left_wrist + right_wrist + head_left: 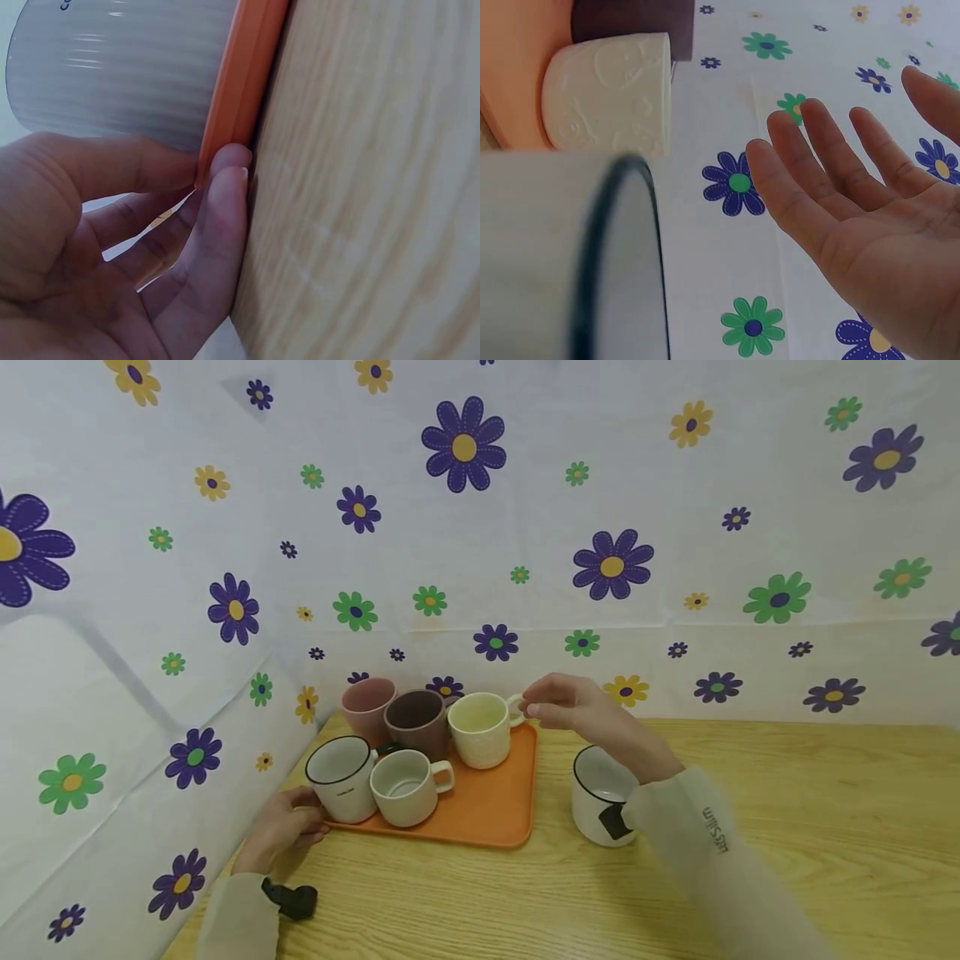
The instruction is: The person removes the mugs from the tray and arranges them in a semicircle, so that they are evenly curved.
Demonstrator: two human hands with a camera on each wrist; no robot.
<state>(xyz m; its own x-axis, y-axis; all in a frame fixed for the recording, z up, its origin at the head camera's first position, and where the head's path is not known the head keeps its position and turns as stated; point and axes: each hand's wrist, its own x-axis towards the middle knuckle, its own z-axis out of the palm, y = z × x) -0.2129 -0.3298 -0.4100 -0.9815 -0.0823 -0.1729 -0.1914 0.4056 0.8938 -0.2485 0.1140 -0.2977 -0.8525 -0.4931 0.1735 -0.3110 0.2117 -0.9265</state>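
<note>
1 black-rimmed mug [588, 817]: part-hidden by right sleeve [693, 852] | lettering [345, 792]: illegibly small | near rim [589, 262], right wrist view: blurred

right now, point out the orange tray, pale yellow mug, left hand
Orange tray [489, 810], head view: bare surface
Pale yellow mug [482, 748], head view: outer wall
Left hand [281, 827], head view: middle of hand

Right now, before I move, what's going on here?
A person's left hand pinches the edge of a flat, rectangular orange tray bearing five pink, brown, cream and white mugs. Their right hand is raised, holding nothing. A white, black-rimmed, black-handled mug stands off the tray, on the pale wooden table.
</note>
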